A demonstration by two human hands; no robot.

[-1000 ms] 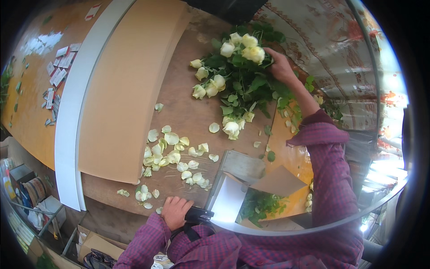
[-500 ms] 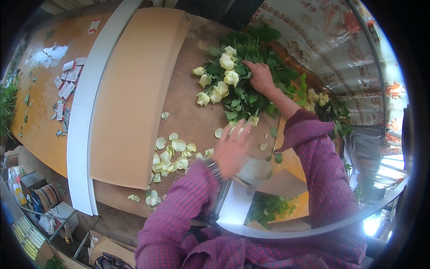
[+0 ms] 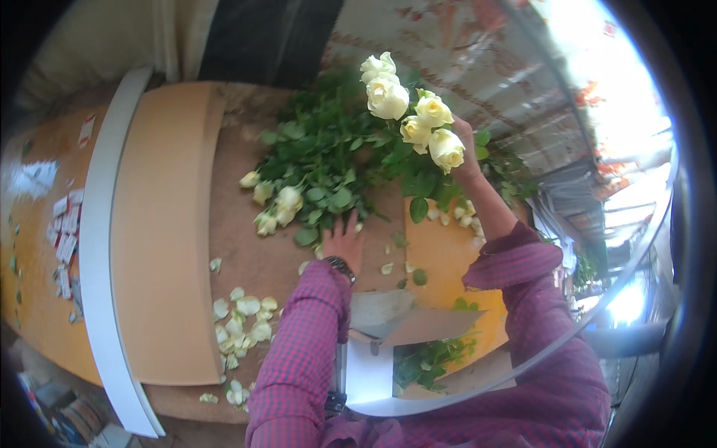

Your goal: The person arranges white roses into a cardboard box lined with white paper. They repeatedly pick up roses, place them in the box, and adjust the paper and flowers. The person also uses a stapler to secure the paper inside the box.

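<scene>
My right hand (image 3: 467, 153) is raised at the right with its fingers closed round the stems of several cream roses (image 3: 388, 97). Their blooms point up and to the left, and green leaves hang below them. Part of the grip is hidden behind the blooms. On the brown table surface (image 3: 246, 261) lies a leafy pile of rose stems (image 3: 321, 138), with a few more cream roses (image 3: 288, 200) at its left edge. At the near side of this pile rests my left hand (image 3: 344, 243), fingers apart and reaching among the leaves, with nothing seen in it.
Loose pale petals (image 3: 245, 321) lie left of my left forearm. Beyond them stand a tan cardboard sheet (image 3: 160, 231) and a long white strip (image 3: 104, 246). Small red-and-white packets (image 3: 67, 228) are farther left. An open carton (image 3: 370, 373) with greenery is close to me; a patterned curtain (image 3: 441, 56) hangs behind.
My right hand has lifted several roses off the pile, up and to the right. My left hand has moved forward to the leaves of the pile. The whole view has shifted.
</scene>
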